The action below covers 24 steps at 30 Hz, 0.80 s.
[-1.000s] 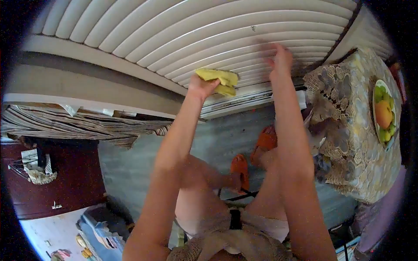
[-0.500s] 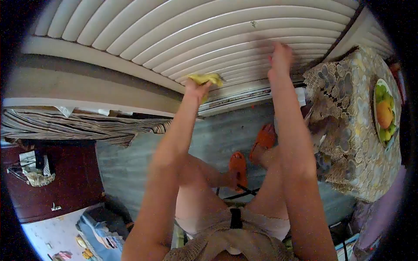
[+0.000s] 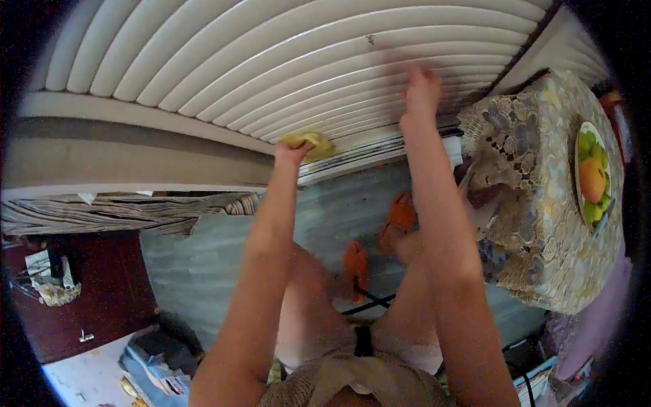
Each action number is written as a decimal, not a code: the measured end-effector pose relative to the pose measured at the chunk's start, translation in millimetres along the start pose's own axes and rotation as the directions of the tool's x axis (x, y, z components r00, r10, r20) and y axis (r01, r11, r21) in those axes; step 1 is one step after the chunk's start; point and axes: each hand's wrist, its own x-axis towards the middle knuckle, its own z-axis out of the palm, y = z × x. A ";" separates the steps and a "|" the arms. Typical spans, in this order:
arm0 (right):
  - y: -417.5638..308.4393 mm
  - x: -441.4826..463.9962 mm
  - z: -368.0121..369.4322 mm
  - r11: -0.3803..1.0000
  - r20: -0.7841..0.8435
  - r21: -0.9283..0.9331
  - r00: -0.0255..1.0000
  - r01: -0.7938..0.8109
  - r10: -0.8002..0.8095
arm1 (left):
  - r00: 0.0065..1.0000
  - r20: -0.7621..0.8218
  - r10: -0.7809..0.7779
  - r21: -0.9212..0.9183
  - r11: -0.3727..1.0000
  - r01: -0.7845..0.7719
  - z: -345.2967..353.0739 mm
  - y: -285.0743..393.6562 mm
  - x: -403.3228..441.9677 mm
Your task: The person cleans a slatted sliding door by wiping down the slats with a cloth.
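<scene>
A yellow cloth (image 3: pixel 313 146) is gripped in my left hand (image 3: pixel 291 154), against the lower edge of the white slatted door (image 3: pixel 271 74). The cloth looks bunched, and part of it reaches to the right of my fingers. To the right, my right hand (image 3: pixel 422 98) is raised in front of the slats, holding nothing that I can see, its fingers partly spread. Whether it touches the slats cannot be made out. A small dark mark (image 3: pixel 370 40) shows on a slat above and left of that hand.
At the right, a table with a lace cloth (image 3: pixel 556 224) bears a plate of fruit (image 3: pixel 592 178). Orange slippers (image 3: pixel 355 266) are on the grey floor (image 3: pixel 319 210). A striped fabric (image 3: pixel 135 214) lies at the left, above a dark red door (image 3: pixel 102 298).
My left hand and the yellow cloth have moved down and left along the slats. My right hand has shifted slightly left, and the whole view has turned a little.
</scene>
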 end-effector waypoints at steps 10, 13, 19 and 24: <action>15.7 -21.5 17.3 0.982 -0.161 0.182 0.987 0.053 -0.023 | 0.991 0.001 -0.132 -0.308 0.943 0.126 62.6 -50.9 -19.3; 32.2 -13.2 18.6 0.970 -0.155 0.229 0.987 0.082 -0.047 | 0.945 0.252 -0.210 -0.283 0.918 0.279 83.5 -97.5 4.7; 17.5 -8.3 3.6 0.983 -0.043 0.183 0.998 -0.033 0.042 | 0.939 0.269 -0.213 -0.290 0.912 0.290 104.0 -84.2 -22.8; -9.6 -20.0 0.4 0.942 -0.019 0.257 0.974 -0.215 0.227 | 0.948 0.318 0.032 0.549 0.809 -0.211 -21.2 -46.4 57.2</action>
